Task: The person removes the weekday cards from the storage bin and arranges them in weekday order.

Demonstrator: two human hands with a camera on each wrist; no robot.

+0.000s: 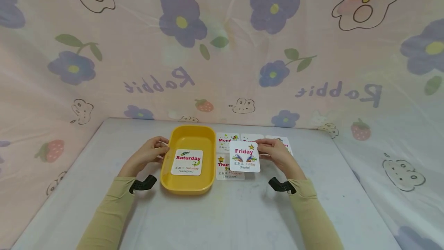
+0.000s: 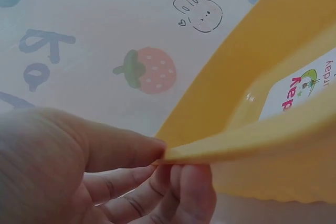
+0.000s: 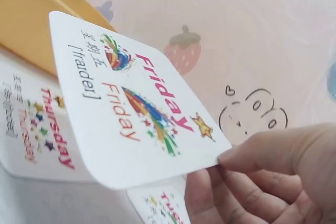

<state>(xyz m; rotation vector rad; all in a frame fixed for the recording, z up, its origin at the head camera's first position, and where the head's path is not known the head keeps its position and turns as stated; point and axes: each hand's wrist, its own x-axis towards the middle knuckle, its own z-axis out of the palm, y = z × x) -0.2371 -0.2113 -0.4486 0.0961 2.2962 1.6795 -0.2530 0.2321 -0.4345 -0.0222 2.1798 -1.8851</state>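
1. The Friday card [image 1: 244,156] is held above the Thursday card [image 1: 225,176], at three o'clock from the yellow tray [image 1: 189,136].
2. The right hand [image 1: 277,154] pinches its two-o'clock edge.
3. The left hand [image 1: 148,152] pinches the tray's rim at ten o'clock.
4. The Saturday card [image 1: 187,163] lies inside.

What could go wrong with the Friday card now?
The right hand pinches the Friday card near one corner, so it might slip.
It overlaps the Thursday card in the head view, so dropping it could cover that one.
The left hand pinches the yellow tray; a tug might shift the Saturday card inside.
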